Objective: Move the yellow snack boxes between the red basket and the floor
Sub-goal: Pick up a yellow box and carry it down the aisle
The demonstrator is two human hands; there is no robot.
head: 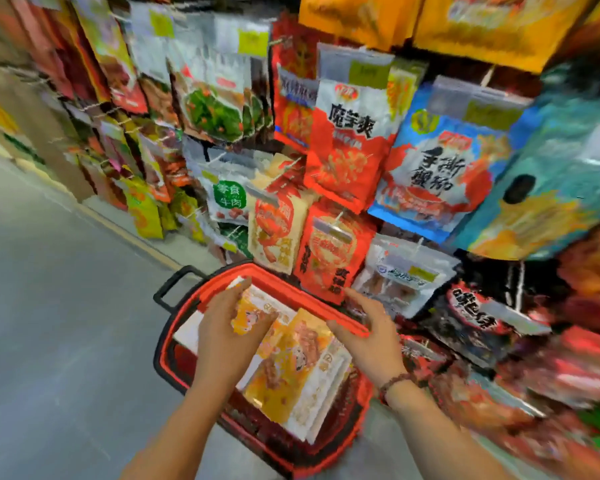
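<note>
Our left hand grips one yellow snack box by its near edge, atop the other boxes in the red basket. Our right hand hovers over the rim, fingers loosely spread, holding nothing. We'd best lift it straight up clear of the rim, then swing left to the floor.

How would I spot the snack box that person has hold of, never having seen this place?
Look at the red basket on the grey floor below the hanging snack bags. Yellow boxes lie flat inside it. Yours is the held box at its far left end, the only one gripped by the left hand.
</note>
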